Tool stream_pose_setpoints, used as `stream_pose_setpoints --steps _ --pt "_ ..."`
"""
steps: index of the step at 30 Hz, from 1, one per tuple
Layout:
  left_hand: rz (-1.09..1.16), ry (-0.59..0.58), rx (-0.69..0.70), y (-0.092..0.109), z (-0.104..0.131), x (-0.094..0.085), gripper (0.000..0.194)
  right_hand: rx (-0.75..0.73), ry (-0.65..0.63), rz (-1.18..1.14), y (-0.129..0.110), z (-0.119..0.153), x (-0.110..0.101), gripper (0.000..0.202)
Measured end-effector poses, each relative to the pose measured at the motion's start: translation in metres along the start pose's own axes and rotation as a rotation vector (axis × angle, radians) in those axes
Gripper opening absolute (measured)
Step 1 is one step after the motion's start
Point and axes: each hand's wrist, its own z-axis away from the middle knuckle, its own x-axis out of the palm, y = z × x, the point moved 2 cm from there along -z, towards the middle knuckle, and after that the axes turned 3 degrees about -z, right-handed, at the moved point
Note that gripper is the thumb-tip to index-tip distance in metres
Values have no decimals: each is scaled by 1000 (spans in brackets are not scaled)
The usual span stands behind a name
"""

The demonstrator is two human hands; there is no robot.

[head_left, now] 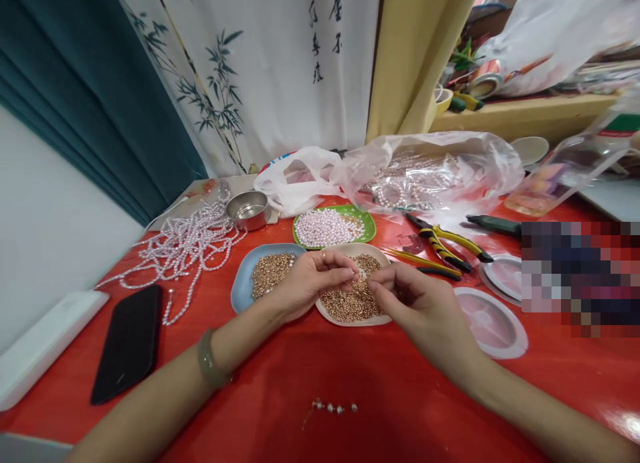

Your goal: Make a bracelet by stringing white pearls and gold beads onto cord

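Observation:
My left hand [319,278] and my right hand [417,296] face each other over a pale plate [357,322] of small gold beads [353,308]. Thumb and fingertips are pinched together on both hands. Whatever they hold is too small to make out. Partly behind my left hand sits a blue plate [240,283] with more gold beads [267,274]. Farther back, a green plate [371,230] carries white pearl beads [325,228] and a few gold ones. A short piece with several pearls and a thin gold chain [330,408] lies on the red table in front of me.
Pearl strands [185,240] are heaped at the left, near a metal bowl [247,210] and a black phone [129,343]. To the right lie yellow-black pliers [443,246], tweezers [415,260] and white spools [493,323]. Clear plastic bags [430,173] line the back.

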Motion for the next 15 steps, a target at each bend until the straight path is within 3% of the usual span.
stream_pose_setpoints --steps 15 --pt "-147 36 53 3 0 1 10 37 -19 -4 1 -2 1 9"
